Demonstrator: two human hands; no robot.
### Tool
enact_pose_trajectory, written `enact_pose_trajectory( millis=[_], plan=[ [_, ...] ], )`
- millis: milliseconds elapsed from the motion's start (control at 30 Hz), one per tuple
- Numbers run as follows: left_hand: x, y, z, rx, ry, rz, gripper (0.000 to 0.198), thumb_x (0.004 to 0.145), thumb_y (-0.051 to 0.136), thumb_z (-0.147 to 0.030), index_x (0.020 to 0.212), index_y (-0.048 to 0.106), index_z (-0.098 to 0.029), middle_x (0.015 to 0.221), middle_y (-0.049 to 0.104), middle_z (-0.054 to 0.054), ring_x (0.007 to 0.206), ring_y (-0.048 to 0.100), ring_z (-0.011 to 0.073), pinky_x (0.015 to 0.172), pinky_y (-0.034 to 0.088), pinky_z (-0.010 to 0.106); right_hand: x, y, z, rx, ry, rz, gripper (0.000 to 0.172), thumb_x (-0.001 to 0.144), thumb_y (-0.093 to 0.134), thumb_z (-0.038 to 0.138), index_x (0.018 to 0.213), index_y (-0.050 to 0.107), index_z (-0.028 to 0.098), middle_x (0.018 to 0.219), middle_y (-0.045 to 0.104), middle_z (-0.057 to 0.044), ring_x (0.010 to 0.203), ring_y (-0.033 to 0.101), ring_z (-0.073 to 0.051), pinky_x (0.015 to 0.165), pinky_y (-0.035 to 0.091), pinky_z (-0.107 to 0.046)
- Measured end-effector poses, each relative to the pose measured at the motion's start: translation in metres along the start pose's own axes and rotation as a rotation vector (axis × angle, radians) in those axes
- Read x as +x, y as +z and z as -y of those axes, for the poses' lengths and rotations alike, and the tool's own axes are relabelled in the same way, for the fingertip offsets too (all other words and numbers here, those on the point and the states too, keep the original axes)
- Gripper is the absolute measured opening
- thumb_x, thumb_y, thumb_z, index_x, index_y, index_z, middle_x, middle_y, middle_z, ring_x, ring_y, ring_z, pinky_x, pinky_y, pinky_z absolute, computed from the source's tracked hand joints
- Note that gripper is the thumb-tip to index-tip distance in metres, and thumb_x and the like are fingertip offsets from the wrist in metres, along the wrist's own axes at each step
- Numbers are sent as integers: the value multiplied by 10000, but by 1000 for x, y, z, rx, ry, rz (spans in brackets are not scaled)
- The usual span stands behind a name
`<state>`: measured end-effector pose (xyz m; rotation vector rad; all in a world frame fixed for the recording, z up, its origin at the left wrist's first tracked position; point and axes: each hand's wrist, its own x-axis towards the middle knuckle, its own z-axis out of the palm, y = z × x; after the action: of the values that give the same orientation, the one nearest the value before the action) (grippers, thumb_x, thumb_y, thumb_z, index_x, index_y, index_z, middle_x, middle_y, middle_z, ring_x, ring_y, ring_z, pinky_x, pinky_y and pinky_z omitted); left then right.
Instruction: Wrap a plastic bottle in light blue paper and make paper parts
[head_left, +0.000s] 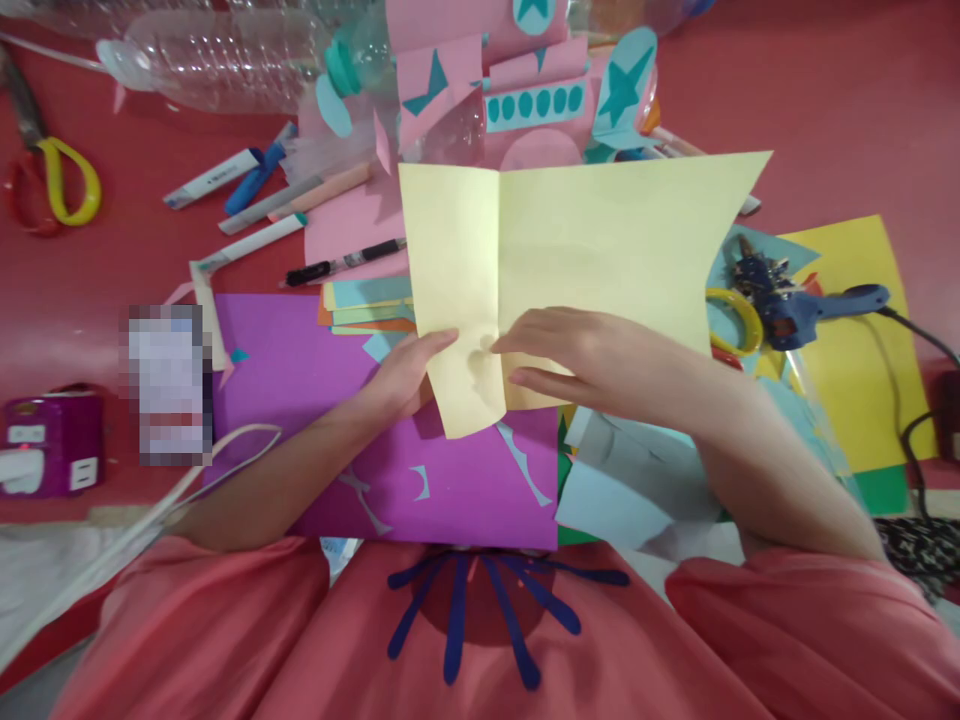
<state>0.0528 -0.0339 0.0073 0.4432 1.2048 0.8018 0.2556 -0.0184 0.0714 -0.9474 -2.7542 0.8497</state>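
Observation:
A pale yellow sheet of paper [585, 240] with a vertical crease left of its middle is held up over the table. My left hand [405, 375] grips its lower left edge, thumb on the front. My right hand [577, 355] pinches the sheet near the bottom of the crease, fingers lying across the paper. Under both hands lies a purple sheet [315, 400] with small light blue paper scraps on it.
Blue glue gun [810, 305] with black cord on a yellow sheet at right. Markers and pens [255, 215] at upper left, yellow-handled scissors [52, 180] far left. Clear plastic bottle [217, 65] and pink-teal paper craft [525, 80] at the back. Purple power strip [49, 445], phone [169, 385] at left.

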Motion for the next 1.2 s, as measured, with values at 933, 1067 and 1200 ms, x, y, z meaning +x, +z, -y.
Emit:
enact_pose_trajectory(
  millis=[933, 1067, 1200],
  plan=[
    [4, 1, -8, -170, 281, -234, 353, 813, 546, -334, 1141, 607, -219, 1184, 699, 68, 1309, 531, 292, 1050, 495, 386, -105, 15, -64, -287, 837, -132, 536, 811, 532, 233, 1348, 528, 228, 1101, 600, -184, 1116, 577, -340, 944, 489, -466],
    [4, 0, -8, -165, 269, -237, 369, 803, 569, -358, 1147, 613, -231, 1237, 683, 47, 1318, 525, 278, 1031, 510, 342, -106, 3, -49, -288, 858, -226, 474, 788, 560, 229, 1261, 583, 201, 1145, 622, -192, 1112, 597, -317, 928, 494, -445],
    [3, 0, -8, -149, 292, -242, 403, 806, 566, -383, 1188, 604, -259, 1264, 673, 22, 1330, 514, 263, 1027, 511, 325, -133, -9, -37, -237, 914, -235, 474, 752, 565, 266, 1219, 625, 213, 1120, 662, -166, 980, 651, -273, 839, 528, -413]
  ],
)
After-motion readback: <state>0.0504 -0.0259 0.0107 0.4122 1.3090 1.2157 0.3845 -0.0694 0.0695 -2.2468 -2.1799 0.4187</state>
